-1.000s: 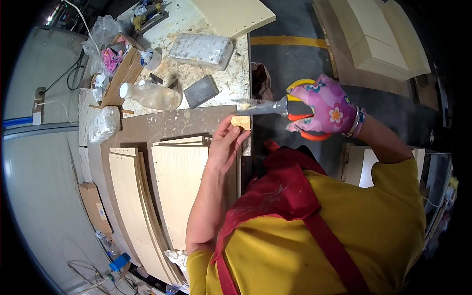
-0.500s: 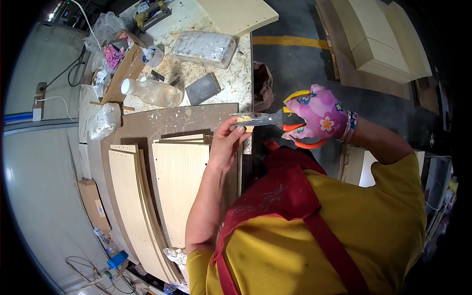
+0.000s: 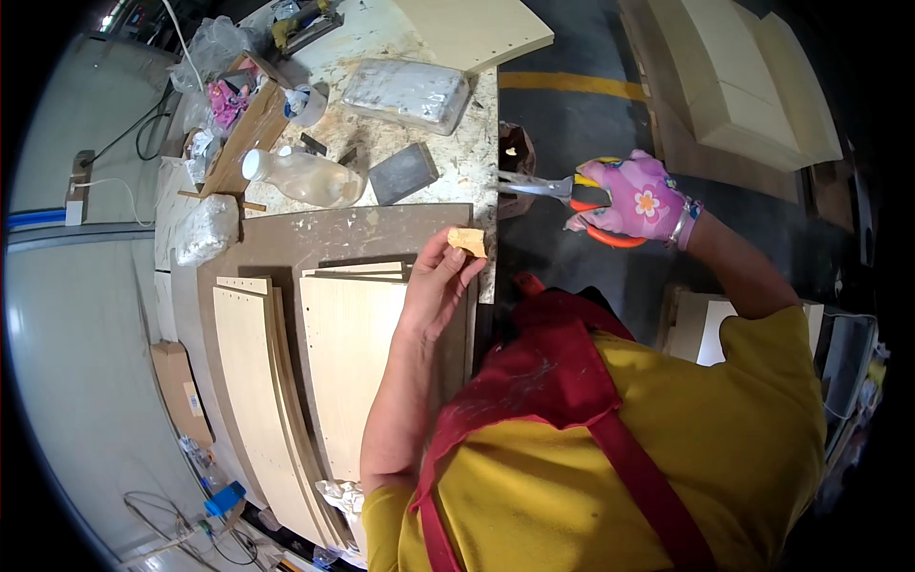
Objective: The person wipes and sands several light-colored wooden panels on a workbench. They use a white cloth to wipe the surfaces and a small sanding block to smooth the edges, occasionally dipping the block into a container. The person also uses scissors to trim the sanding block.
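Observation:
Between the thumb and fingers of my bare left hand is a small yellowish piece, roughly square with an uneven edge; its material is hard to tell. It is held up over the table's right edge. My right hand, in a pink flowered glove, grips a pair of scissors by their orange and yellow handles. The blades point left, apart from the yellowish piece, and pass in front of a brown bag beside the table.
Pale wooden panels lie stacked on a brown board. Farther off on the table are a grey block, a plastic bottle and a wrapped slab. More boards are piled at the far right.
The scissors have moved right with my right hand, off the yellowish piece they overlapped earlier. My left hand stays nearly in place, and the piece now shows more fully.

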Available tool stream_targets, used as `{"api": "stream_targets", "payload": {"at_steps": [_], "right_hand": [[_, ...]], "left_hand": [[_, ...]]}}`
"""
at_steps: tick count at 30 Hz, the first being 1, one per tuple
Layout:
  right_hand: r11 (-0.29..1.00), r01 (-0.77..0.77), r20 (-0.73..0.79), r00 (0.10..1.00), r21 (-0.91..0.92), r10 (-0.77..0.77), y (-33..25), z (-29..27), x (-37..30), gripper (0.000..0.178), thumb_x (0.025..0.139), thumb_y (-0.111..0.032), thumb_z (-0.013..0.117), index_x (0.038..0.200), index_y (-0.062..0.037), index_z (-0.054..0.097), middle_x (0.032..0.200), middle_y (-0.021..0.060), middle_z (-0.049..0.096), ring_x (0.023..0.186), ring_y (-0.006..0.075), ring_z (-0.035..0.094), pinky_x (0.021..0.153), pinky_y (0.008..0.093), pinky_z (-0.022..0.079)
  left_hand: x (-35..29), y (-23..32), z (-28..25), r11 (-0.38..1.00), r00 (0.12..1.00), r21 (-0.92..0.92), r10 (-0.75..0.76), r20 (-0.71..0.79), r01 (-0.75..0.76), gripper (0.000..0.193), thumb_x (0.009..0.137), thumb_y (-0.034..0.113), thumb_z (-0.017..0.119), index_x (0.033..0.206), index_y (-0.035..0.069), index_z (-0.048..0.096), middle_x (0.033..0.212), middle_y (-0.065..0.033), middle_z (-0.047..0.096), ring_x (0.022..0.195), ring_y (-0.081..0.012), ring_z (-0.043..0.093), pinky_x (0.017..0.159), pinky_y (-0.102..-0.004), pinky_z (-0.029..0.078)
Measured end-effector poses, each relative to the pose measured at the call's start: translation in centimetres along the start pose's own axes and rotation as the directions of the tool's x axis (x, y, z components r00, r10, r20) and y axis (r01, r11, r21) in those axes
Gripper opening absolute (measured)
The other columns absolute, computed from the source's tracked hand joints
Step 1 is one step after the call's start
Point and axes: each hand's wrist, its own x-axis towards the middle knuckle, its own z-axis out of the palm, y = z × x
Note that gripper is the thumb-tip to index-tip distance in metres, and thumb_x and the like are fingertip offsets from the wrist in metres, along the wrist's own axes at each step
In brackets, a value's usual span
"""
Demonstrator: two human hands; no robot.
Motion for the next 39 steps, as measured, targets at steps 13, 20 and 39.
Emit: {"api": "stream_targets", "payload": {"at_steps": [13, 20, 39], "right_hand": [[0.994, 0.101, -0.032, 0.994, -0.047, -0.102, 0.5, -1.3, 6.1, 0.059, 0.075, -0.043, 0.068, 0.122, -0.0094, 0.052, 0.098, 0.0144, 0.065, 0.084, 0.0294, 0.062, 0.087, 0.0429, 0.039], [0.942, 0.335, -0.191, 0.925, -0.007, -0.330, -3.9, -1.2, 22.9, 0.055, 0.082, -0.027, 0.062, 0.130, -0.0095, 0.043, 0.087, 0.0141, 0.065, 0.083, 0.0295, 0.063, 0.083, 0.0395, 0.040], [0.862, 0.506, -0.184, 0.846, -0.020, -0.501, -25.7, 6.5, 55.7, 0.028, 0.086, -0.015, 0.056, 0.112, -0.0063, 0.060, 0.100, 0.0115, 0.065, 0.088, 0.0227, 0.063, 0.075, 0.0328, 0.050]], "left_hand": [[-4.1, 2.3, -3.2, 0.971, 0.968, -0.021, 0.235, -0.083, -0.237, 0.035, 0.086, 0.010, 0.064, 0.120, 0.010, 0.052, 0.124, -0.0089, 0.054, 0.114, -0.0234, 0.054, 0.096, -0.0379, 0.046], [-10.9, 2.4, -6.0, 0.886, 0.842, -0.048, 0.419, -0.340, -0.460, 0.037, 0.085, 0.011, 0.066, 0.119, 0.011, 0.050, 0.120, -0.0090, 0.055, 0.108, -0.0214, 0.057, 0.092, -0.0362, 0.050], [-18.5, -1.4, -8.0, 0.768, 0.416, 0.060, 0.409, -0.812, -0.638, 0.044, 0.082, 0.023, 0.071, 0.120, 0.013, 0.051, 0.115, -0.0054, 0.058, 0.101, -0.0202, 0.058, 0.084, -0.0360, 0.049]]}}
